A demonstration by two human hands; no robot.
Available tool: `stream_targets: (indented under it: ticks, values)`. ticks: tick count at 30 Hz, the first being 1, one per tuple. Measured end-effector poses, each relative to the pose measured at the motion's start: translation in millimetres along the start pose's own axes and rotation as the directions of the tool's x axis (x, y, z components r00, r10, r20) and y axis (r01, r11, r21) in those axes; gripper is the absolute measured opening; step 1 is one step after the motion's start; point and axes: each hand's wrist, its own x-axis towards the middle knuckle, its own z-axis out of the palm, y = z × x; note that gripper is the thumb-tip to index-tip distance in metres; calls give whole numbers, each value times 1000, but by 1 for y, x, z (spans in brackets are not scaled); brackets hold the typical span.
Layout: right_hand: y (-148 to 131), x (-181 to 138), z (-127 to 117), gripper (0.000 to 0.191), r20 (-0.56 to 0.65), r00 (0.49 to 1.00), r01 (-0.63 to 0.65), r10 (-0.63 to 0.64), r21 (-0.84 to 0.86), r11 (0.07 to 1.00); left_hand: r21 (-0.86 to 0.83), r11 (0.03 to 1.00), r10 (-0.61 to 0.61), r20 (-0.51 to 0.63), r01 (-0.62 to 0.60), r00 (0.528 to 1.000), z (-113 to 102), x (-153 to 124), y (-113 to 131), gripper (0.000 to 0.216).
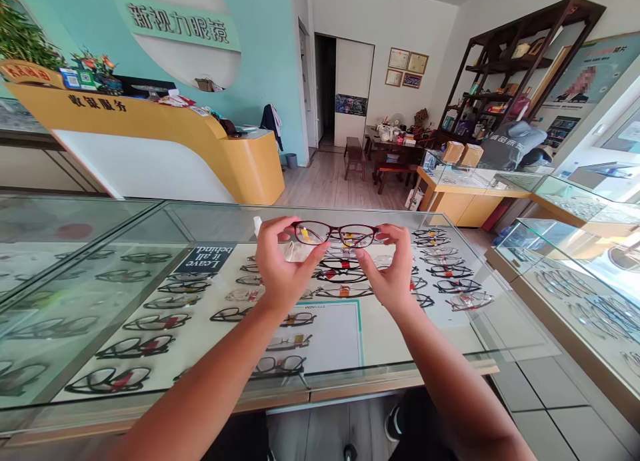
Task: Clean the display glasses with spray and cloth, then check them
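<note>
A pair of dark-framed eyeglasses [335, 231] is held up above the glass display case [327, 374], lenses side by side. My left hand [283, 258] grips the frame at its left end, thumb below and fingers behind. At the right end my right hand [390, 264] pinches the same frame in the same way. A yellow tag shows through the left lens. Behind my left hand a crumpled white cloth or tissue [299, 250] lies partly hidden. Below, rows of eyeglasses [344, 274] rest inside the case, some blocked by my hands and forearms.
A dark sign [201, 260] and a white board with a green edge [334, 334] lie inside the case. More glass cases [580, 294] stand at the right. Beyond are a yellow counter [250, 164], a wooden table [395, 144] with benches, and a dark shelf [510, 64].
</note>
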Motion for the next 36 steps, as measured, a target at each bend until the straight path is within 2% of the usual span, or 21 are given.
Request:
stream_targets:
  ticks: [3,6,9,13,17,21,25,29,33,36]
  values:
    - [-2,3,2,44,-22,1000,5,-5,34,999,-21,999,27,-20,-28,999,0,3,1,64]
    - [-11,17,3,44,-12,1000,-10,11,87,996,-102,993,56,-33,-59,998,0,19,5,63]
    - [-28,44,1,47,2,999,32,-33,173,984,-164,981,94,-63,-103,994,-1,50,19,64]
    - [-58,86,-5,49,-87,988,143,-130,176,974,-207,956,179,-144,-206,973,-4,98,49,61]
    - [-80,109,-10,56,-122,981,169,-150,163,972,-267,917,233,-241,-296,942,-6,124,71,64]
    - [-84,114,-13,55,-109,983,167,-147,197,966,-253,908,262,-275,-333,925,-9,128,72,70]
    - [-77,117,-14,51,-68,987,159,-148,209,965,-264,906,275,-226,-330,935,-11,126,62,72]
    - [-69,120,-15,50,-42,992,128,-122,233,964,-318,909,222,-175,-269,959,-7,122,57,72]
    - [-65,118,-17,49,-43,992,125,-119,175,977,-314,920,203,-134,-236,970,-3,119,55,70]
    - [-63,116,-20,48,-4,997,73,-74,170,983,-304,923,213,-106,-235,971,-2,118,50,71]
